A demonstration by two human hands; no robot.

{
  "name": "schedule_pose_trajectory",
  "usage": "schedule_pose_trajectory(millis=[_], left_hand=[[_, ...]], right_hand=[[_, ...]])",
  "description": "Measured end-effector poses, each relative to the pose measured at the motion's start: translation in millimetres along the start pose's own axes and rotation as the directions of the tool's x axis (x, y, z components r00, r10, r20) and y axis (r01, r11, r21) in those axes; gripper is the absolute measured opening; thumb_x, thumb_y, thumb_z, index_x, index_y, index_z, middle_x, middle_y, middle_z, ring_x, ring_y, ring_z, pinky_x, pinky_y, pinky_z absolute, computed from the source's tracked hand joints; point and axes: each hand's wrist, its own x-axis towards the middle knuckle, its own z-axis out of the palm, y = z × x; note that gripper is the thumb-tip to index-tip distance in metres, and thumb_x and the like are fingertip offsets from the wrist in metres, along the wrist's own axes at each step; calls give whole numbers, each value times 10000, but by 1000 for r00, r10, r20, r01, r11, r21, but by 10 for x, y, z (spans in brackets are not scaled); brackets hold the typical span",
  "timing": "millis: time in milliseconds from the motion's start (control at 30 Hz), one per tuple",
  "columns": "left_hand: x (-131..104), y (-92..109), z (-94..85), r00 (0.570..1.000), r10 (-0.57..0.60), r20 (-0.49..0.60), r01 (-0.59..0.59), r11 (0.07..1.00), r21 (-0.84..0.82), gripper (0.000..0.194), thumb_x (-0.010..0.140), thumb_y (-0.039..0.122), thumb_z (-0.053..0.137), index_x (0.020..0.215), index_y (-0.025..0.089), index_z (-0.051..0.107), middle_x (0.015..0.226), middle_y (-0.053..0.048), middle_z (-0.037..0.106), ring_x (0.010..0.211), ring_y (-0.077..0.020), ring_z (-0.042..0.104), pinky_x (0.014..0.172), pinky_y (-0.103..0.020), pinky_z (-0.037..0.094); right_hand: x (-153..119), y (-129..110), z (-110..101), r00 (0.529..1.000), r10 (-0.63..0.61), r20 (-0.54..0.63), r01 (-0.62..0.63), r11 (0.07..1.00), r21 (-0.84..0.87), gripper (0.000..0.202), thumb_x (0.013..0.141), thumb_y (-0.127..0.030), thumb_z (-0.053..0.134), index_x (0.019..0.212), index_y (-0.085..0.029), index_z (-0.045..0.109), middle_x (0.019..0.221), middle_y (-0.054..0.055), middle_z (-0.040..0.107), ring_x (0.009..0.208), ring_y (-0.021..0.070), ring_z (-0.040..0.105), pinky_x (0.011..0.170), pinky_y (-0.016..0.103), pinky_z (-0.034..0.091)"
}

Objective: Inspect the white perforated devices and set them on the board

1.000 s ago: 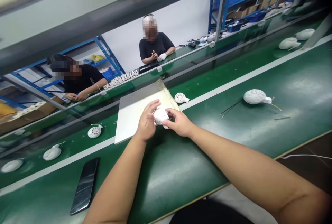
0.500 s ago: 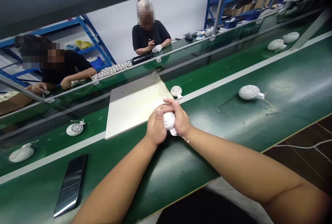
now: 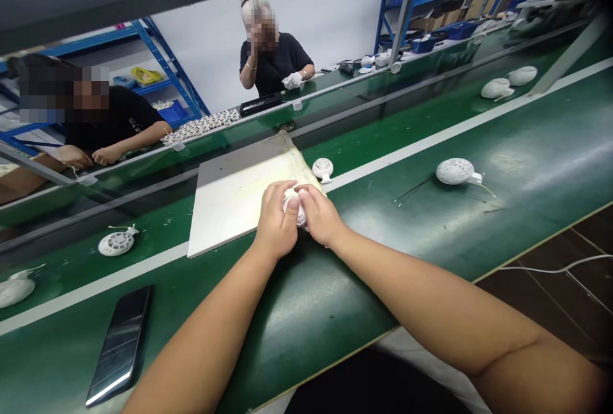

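Note:
Between my two hands, just in front of a pale board (image 3: 230,190), is a small round white housing (image 3: 295,208) with slots in its shell. My left hand (image 3: 278,222) wraps its left side, the thumb lying on top. From the right, my right hand (image 3: 322,214) grips it with bent fingers. Much of the housing is hidden by the fingers. A similar white housing (image 3: 322,168) rests just beyond, by the board's right edge.
More white housings lie on the green bench (image 3: 354,299), at right (image 3: 454,172) and left (image 3: 117,243). A black phone (image 3: 119,344) lies front left. A metal rail (image 3: 335,119) runs behind; two people sit beyond it.
The housing has turned in my hands, its stem and wire no longer pointing toward me. Both hands have shifted slightly left. The far person has raised one hand to the face.

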Motion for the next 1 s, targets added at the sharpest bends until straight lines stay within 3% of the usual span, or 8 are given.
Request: schedule_pose_trajectory(millis=[67,133,200,233,400,667,800,1000], left_hand=[[6,-46,-8,984,-152,94,158,985,-62,661,941,704,333,1245,172,581,1111,-141,637,1001,-249,615,854,-391,505],[-1,-81,0,891,-308,333,392,893,-222,782,920,759,192,1218,153,586,897,-117,663,749,-218,641,648,-341,515],[-6,-96,2,784,-325,528,546,766,-339,785,925,754,158,1183,147,583,769,-83,646,592,-193,607,529,-307,476],[-7,-95,-5,776,-292,559,548,751,-368,736,929,745,226,1180,149,576,790,-83,653,604,-193,612,535,-305,481],[-30,-61,-53,832,2,555,187,941,-283,541,911,549,576,1305,185,517,1202,-124,636,985,-245,613,874,-368,497],[-163,-42,102,880,79,468,-2,987,-163,483,897,442,597,1294,173,535,1233,-135,648,1056,-301,625,921,-421,495],[-159,15,87,878,156,452,-129,988,-91,458,865,371,606,1274,174,550,1244,-143,641,1107,-327,616,976,-448,487],[-185,58,120,888,141,437,-113,990,-90,456,853,364,617,1260,172,548,1218,-143,649,1091,-324,629,964,-441,496]], right_hand=[[-12,-6,-67,994,-92,-62,83,987,-139,495,929,-568,457,1233,-190,552,1076,115,655,1011,275,608,954,439,457],[-20,1,-132,974,-218,-60,200,954,-225,582,868,-597,548,1288,-195,515,1102,128,634,1049,301,580,992,466,433],[-14,9,-183,947,-322,-11,313,929,-197,610,844,-641,564,1276,-211,522,1125,128,623,1090,309,558,1037,477,409],[-4,11,-202,938,-348,-3,344,929,-139,602,861,-663,526,1266,-218,524,1133,124,622,1103,303,558,1047,472,408],[90,44,-240,973,-204,-107,223,952,211,484,957,-623,394,1194,-227,541,1197,97,625,1165,241,576,1069,417,422],[75,131,-201,963,62,264,-160,915,371,493,916,-543,540,1301,-236,510,1130,85,708,1069,232,660,994,431,493],[51,90,-223,959,27,281,-116,945,304,419,925,-540,526,1188,-224,608,964,57,731,964,231,683,932,412,522],[66,65,-193,977,-34,212,-12,978,210,376,939,-531,491,1078,-212,635,985,48,702,951,218,657,924,383,502]])
